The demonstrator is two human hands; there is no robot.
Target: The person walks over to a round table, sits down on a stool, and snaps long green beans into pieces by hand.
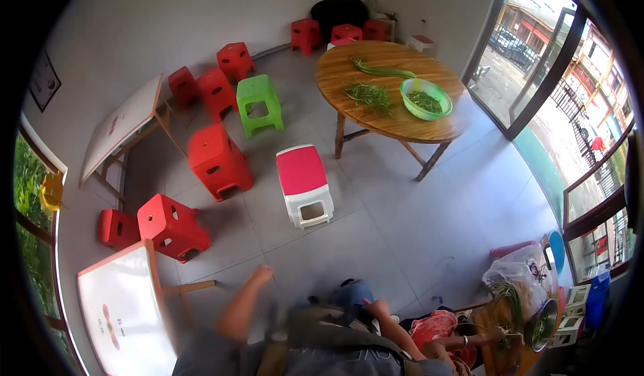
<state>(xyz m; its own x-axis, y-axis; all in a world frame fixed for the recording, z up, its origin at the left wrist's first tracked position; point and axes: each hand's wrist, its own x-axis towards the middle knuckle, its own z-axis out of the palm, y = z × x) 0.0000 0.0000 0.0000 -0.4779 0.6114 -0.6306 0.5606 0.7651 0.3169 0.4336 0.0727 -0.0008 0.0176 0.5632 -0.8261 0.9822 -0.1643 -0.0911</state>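
Note:
My left hand (261, 273) is held out over the floor with its fingers curled in, and I see nothing in it. It is between the white-topped table at the left and the white stool with a pink seat (302, 171). Low in front of my body is my right hand (377, 307), close to a blue-clad leg (354, 293). It is small and smeared, so its fingers cannot be made out. Farther off, a round wooden table (402, 129) carries a green-and-white bowl (439, 111) of cut green stalks, a loose heap of greens (369, 95) and long green stalks (382, 71).
Red stools (218, 161) and a green stool (258, 101) stand at the left, near two white-topped tables (124, 295). At lower right, another person's hand (495, 336) is at greens beside a metal bowl (542, 326) and plastic bags (520, 279). A glass door (537, 67) stands open.

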